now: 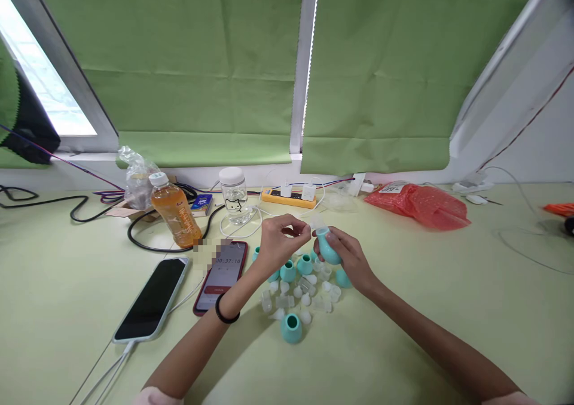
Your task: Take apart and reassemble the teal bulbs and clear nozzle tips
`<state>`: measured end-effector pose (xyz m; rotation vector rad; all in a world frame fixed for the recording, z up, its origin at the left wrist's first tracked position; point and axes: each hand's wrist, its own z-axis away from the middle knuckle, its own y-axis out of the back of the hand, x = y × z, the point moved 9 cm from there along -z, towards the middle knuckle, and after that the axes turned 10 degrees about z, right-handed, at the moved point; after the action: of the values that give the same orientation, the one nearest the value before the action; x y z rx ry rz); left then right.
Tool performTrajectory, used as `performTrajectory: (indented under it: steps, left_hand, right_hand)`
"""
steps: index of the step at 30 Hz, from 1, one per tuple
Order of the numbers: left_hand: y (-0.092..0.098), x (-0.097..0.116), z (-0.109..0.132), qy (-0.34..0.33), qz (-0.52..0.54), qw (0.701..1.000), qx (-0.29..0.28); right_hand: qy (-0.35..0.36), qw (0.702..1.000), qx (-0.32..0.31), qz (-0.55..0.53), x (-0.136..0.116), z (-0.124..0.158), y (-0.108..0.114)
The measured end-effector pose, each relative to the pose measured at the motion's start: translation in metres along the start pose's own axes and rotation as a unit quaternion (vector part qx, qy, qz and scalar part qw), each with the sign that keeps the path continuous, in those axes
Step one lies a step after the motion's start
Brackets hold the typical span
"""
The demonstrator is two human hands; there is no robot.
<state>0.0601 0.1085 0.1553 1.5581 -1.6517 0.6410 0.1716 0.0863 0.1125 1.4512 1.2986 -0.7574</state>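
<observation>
Turquoise bulb (330,250) sat in the right hand (354,262), raised above the far side of a scattered pile; that hand's fingers were curled round it, hiding part of its side, and a translucent tip (319,222) rose from its upper end. Beside the tip, the left hand (280,240) had its thumb and forefinger drawn together; whether they gripped or touched anything was too small to tell. Several other turquoise pieces (305,265) lay partly covered by the hands, among small translucent parts (307,285) whose outlines ran into one another, while one open-necked piece (291,331) stood nearest the wearer in full view. A red-cased phone (226,270) showed a timer, its lower part crossed by the left forearm (197,354), and a pixelated patch (207,254) masked whatever lay beside it. Both sleeves (156,396) were cut off by the bottom edge, as was a dark object (569,226) at the far right. Beneath everything stretched a pale green table (448,285), bearing an orange drink bottle (177,213) and a crumpled red bag (417,204). Green blinds (179,58) hung behind it, with a bright window (47,70) at the left.
</observation>
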Motion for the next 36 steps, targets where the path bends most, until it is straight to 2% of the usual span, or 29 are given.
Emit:
performTrajectory:
  steps: [1, 3, 5, 6, 8, 10, 11, 13, 17, 21, 25, 29, 32, 36]
  left_hand:
    - [0.000, -0.002, 0.000, 0.003, 0.000, 1.000, 0.004]
    - [0.000, -0.004, -0.001, 0.006, -0.005, 1.000, 0.008]
    - [0.000, -0.006, -0.002, 0.010, -0.014, 1.000, 0.003]
    - [0.000, -0.008, -0.003, 0.016, -0.017, 1.000, -0.001]
    - [-0.001, -0.016, -0.005, 0.041, -0.004, 0.999, -0.017]
    - [-0.003, -0.027, -0.007, 0.081, 0.039, 0.995, -0.043]
    - [-0.005, -0.033, -0.007, 0.101, 0.064, 0.991, -0.059]
    - [-0.009, -0.040, -0.007, 0.130, 0.103, 0.982, -0.087]
    - [-0.011, -0.038, -0.007, 0.137, 0.137, 0.975, -0.108]
    - [-0.013, -0.031, -0.006, 0.146, 0.180, 0.967, -0.110]
    - [-0.010, -0.032, -0.007, 0.148, 0.186, 0.969, -0.070]
    - [-0.011, -0.026, -0.006, 0.118, 0.167, 0.977, -0.066]
    - [-0.009, -0.024, -0.005, 0.117, 0.151, 0.981, -0.042]
    - [-0.005, -0.021, -0.002, 0.101, 0.136, 0.985, -0.006]
  right_hand:
    - [0.026, 0.996, 0.034, 0.073, -0.004, 0.002, 0.005]
    - [0.075, 0.971, 0.089, 0.209, -0.012, 0.005, 0.009]
    - [0.106, 0.945, 0.114, 0.287, -0.017, 0.007, 0.010]
    - [0.108, 0.941, 0.120, 0.297, -0.017, 0.007, 0.011]
    - [0.074, 0.960, 0.103, 0.250, -0.009, 0.002, 0.014]
    - [-0.009, 0.993, 0.014, 0.121, 0.008, -0.006, 0.008]
    - [-0.054, 0.997, -0.042, 0.039, 0.016, -0.007, 0.002]
    - [-0.117, 0.980, -0.119, -0.104, 0.024, -0.008, -0.009]
    - [-0.156, 0.952, -0.132, -0.230, 0.027, -0.009, -0.011]
    - [-0.161, 0.943, -0.137, -0.259, 0.025, -0.007, -0.015]
    - [-0.140, 0.953, -0.121, -0.238, 0.023, -0.008, -0.014]
    - [-0.103, 0.969, -0.092, -0.204, 0.019, -0.009, -0.009]
    - [-0.072, 0.979, -0.068, -0.181, 0.015, -0.009, -0.005]
    - [-0.070, 0.983, -0.069, -0.154, 0.012, -0.007, -0.008]
